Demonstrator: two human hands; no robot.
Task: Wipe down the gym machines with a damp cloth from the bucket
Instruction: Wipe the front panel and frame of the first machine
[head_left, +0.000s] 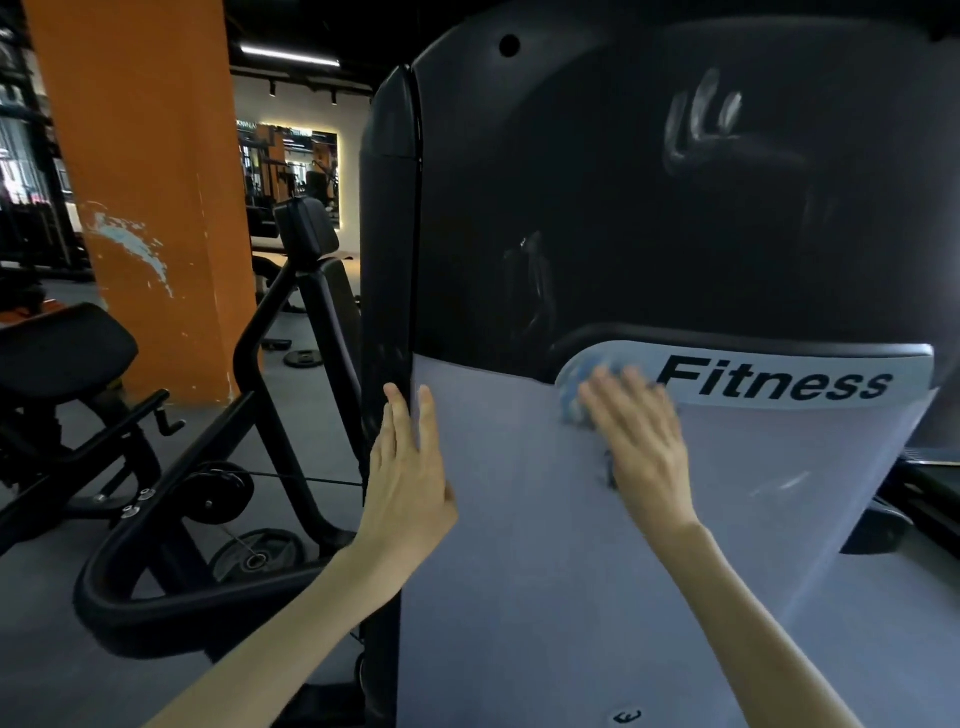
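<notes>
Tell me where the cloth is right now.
In the head view, right of centre: the blue cloth is pressed under the right hand against the machine's grey panel, just left of the Fitness lettering.

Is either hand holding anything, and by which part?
Right hand presses the cloth flat against the panel, covering its lower part; no pinch visible. Left hand rests on the panel's edge.

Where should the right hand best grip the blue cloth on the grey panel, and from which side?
Probably its upper-left part, where the blue cloth shows beyond the fingertips of the right hand. Come from the front, palm toward the upright grey panel, and curl the fingers over that free edge; the rest is pinned under the palm. Motion blur hides its folds.
</notes>
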